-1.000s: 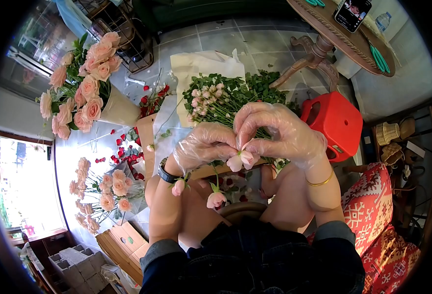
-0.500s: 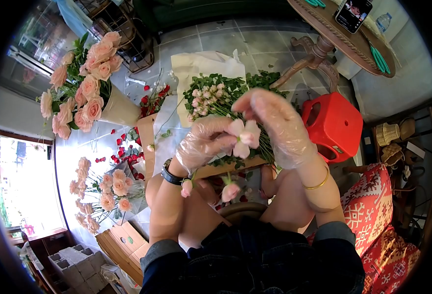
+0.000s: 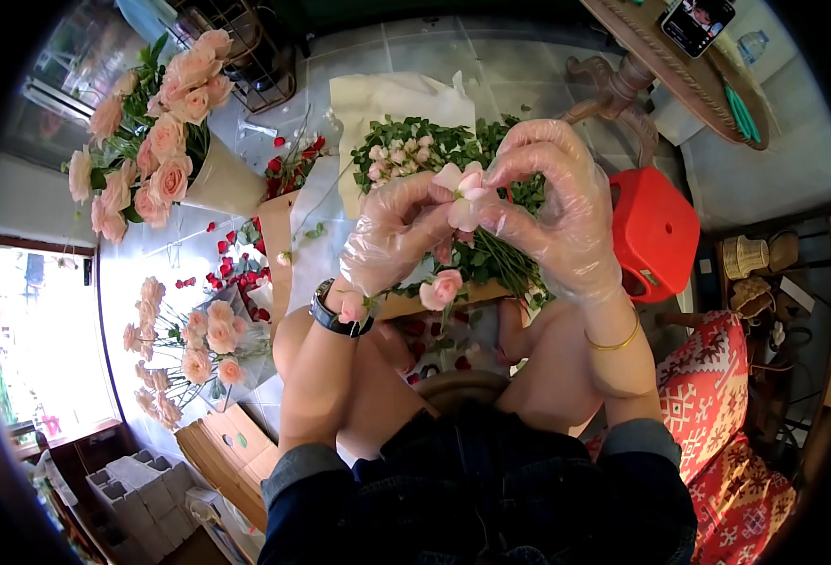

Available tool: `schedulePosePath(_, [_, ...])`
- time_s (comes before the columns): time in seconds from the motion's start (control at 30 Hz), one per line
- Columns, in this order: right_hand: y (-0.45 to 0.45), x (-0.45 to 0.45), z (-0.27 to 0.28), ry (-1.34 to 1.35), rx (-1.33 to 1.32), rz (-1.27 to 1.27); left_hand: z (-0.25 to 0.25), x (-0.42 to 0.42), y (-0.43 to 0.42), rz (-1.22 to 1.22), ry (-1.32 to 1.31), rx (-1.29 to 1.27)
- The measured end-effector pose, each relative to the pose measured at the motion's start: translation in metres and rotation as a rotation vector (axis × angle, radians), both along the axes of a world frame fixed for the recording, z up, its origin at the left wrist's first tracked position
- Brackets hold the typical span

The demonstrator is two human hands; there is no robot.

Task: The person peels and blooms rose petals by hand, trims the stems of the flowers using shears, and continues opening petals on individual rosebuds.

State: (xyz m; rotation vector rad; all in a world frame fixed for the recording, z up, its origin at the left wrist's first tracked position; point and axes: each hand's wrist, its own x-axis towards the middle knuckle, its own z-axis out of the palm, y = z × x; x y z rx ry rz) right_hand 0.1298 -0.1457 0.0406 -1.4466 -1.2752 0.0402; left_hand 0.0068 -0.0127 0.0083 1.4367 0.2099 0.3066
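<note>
A pale pink rose (image 3: 467, 195) with spread outer petals is held up in front of me. My left hand (image 3: 392, 234), in a clear plastic glove, pinches it just below the bloom. My right hand (image 3: 558, 212), gloved alike, curves around the other side, thumb and fingertips apart and close against the petals; contact there is hard to tell. Below my left hand hang another pink rose (image 3: 442, 289) and a pink bud (image 3: 351, 306) by my watch. Behind the hands lies a bunch of small pink roses (image 3: 398, 158) with leafy green stems.
A vase (image 3: 225, 179) of peach roses stands at left, with more peach roses (image 3: 210, 344) below it. Red petals (image 3: 236, 268) litter the floor. A red stool (image 3: 658, 235) is at right, beneath a wooden table (image 3: 665, 66) with a phone (image 3: 698, 24).
Both hands have moved up with the rose. My right hand has lowered its fingers from above to the bloom's right side. The hanging rose has swung upward.
</note>
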Motion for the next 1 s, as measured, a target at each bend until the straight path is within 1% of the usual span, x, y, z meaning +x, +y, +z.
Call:
schedulePosePath(0.1, [0.0008,-0.0008,0.0006,-0.030,-0.004,-0.012,-0.0007,0.0001,0.0012,-0.049,-0.008,-0.050])
schedulePosePath(0.17, [0.0011,0.0004,0.0015,-0.056,-0.010,-0.027,-0.0022,0.0011,0.0007,-0.043,0.025,-0.004])
schedulePosePath(0.23, [-0.0002,0.0038,0.0028,-0.180,-0.010,-0.023,-0.0020,0.0008,0.0004,-0.039,0.027,-0.008])
schedulePosePath(0.37, [-0.0011,0.0048,0.0053,-0.194,-0.030,-0.020,-0.0012,0.0028,0.0007,-0.036,0.036,-0.011])
schedulePosePath(0.47, [-0.0018,0.0043,0.0063,-0.219,-0.066,-0.063,0.0020,0.0028,-0.0018,-0.001,0.062,-0.062])
schedulePosePath(0.57, [-0.0005,0.0034,0.0052,-0.221,-0.072,-0.122,0.0058,0.0045,-0.0018,-0.010,0.108,-0.036])
schedulePosePath(0.67, [0.0006,0.0036,0.0028,-0.213,-0.073,-0.141,-0.0022,0.0056,-0.0030,-0.019,0.056,-0.093])
schedulePosePath(0.8, [0.0018,0.0026,0.0003,-0.210,-0.071,-0.143,0.0004,0.0067,-0.0044,-0.040,0.030,-0.128])
schedulePosePath(0.87, [0.0011,0.0034,0.0000,-0.205,-0.059,-0.160,0.0007,0.0073,-0.0051,-0.029,0.081,-0.094])
schedulePosePath(0.93, [0.0008,0.0052,0.0002,-0.362,-0.056,-0.173,-0.0001,0.0071,-0.0053,-0.036,0.071,-0.106])
schedulePosePath(0.97, [0.0007,0.0058,-0.0007,-0.364,-0.057,-0.174,-0.0008,0.0071,-0.0055,-0.039,0.064,-0.117])
schedulePosePath(1.0, [0.0007,0.0060,-0.0023,-0.421,-0.048,-0.199,-0.0014,0.0075,-0.0057,-0.039,0.064,-0.118])
